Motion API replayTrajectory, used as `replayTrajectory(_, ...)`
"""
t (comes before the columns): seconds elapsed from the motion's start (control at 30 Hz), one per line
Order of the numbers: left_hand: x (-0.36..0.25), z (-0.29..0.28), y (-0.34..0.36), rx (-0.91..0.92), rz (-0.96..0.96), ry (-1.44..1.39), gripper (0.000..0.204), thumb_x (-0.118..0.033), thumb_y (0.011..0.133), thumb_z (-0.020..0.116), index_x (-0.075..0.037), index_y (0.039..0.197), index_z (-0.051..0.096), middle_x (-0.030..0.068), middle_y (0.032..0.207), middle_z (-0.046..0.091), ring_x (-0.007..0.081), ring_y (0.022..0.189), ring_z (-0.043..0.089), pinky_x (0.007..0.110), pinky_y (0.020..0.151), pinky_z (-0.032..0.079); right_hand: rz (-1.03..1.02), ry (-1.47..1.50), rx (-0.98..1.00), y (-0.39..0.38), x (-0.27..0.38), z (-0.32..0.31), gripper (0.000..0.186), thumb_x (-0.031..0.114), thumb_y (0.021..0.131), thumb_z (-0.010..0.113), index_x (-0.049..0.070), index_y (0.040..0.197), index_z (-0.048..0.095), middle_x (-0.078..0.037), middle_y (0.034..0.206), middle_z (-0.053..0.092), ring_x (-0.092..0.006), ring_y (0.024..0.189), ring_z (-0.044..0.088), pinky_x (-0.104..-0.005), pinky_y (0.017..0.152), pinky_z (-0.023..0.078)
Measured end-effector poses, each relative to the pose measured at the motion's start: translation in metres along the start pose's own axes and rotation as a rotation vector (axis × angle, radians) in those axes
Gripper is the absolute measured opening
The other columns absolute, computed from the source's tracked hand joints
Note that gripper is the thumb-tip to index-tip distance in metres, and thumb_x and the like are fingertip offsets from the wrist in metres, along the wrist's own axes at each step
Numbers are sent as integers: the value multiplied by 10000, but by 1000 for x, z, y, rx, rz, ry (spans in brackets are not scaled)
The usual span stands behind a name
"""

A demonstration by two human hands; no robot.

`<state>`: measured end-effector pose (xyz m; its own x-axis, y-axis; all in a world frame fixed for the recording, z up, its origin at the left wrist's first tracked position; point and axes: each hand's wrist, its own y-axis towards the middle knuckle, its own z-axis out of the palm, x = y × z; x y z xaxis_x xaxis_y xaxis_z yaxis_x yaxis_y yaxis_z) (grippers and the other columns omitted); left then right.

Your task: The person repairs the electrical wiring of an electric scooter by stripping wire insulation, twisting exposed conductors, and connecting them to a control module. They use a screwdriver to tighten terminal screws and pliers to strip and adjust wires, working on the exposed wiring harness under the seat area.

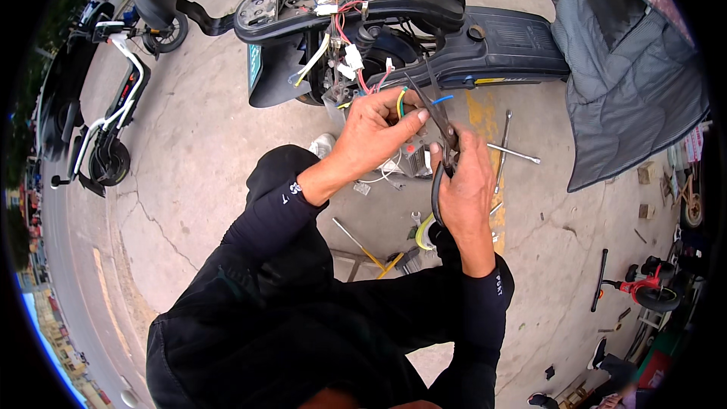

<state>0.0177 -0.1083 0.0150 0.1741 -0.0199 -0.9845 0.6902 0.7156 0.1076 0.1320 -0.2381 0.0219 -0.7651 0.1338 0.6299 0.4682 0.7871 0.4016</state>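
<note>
My left hand (375,132) pinches a yellow-green wire (402,102) beside a short blue wire (444,98). My right hand (466,189) is closed on black scissors (441,125), their long blades angled up across the wires near my left thumb. Behind them stands the scooter (500,45), its handlebar housing (257,7) opened, with red, yellow and white wires and white connectors (352,57) hanging out. A finned metal box (414,163) with a red spot lies below my hands, partly hidden by them.
Cross wrench (516,153), spanner (416,218), yellow-handled tool (382,265) on the concrete. Grey padded cover (625,98) at right; white-framed scooter (113,129) at left; red kids' bike (640,288), wood blocks (646,174) and another person's legs (609,363) at right. Road along the left edge.
</note>
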Motion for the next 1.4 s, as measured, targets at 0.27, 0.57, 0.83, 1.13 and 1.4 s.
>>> replayTrajectory(0.27, 1, 0, -3, -27, 43, 120, 151, -96, 926, 672, 14, 1024, 701, -15, 731, 647, 23, 638, 560, 208, 528, 424, 1, -71, -12, 0, 4, -2, 368, 110, 862, 704, 48, 1198, 569, -161, 924, 555, -361, 836, 598, -458, 685, 472)
replayTrajectory(0.57, 3, 2, -3, -63, 122, 168, 131, -59, 910, 680, 11, 1012, 723, 5, 697, 657, 32, 605, 565, 217, 528, 443, 11, -38, 17, 0, 5, -2, 374, 122, 865, 706, 44, 1203, 566, -171, 912, 550, -372, 833, 595, -463, 687, 465)
replayTrajectory(0.83, 2, 1, -2, -66, 369, 391, 162, -18, 866, 703, 30, 1021, 716, 61, 684, 658, 63, 571, 552, 244, 509, 418, 66, 54, 55, -3, 9, -2, 355, 127, 878, 695, 33, 1193, 562, -188, 908, 558, -385, 829, 601, -464, 703, 471)
replayTrajectory(1.13, 2, 1, 1, -90, 388, 402, 129, -4, 859, 700, 30, 982, 720, 67, 671, 648, 60, 564, 532, 251, 501, 412, 60, 15, 39, -3, 8, 0, 304, 125, 878, 685, 30, 1138, 560, -204, 907, 562, -401, 805, 606, -469, 692, 474)
replayTrajectory(1.4, -13, 2, -9, -42, 150, 302, 100, -42, 906, 679, 28, 977, 679, 16, 719, 669, 24, 612, 585, 200, 508, 445, 53, 13, 26, -4, 13, 0, 257, 95, 871, 667, 19, 1089, 554, -213, 904, 583, -433, 804, 609, -494, 675, 467)
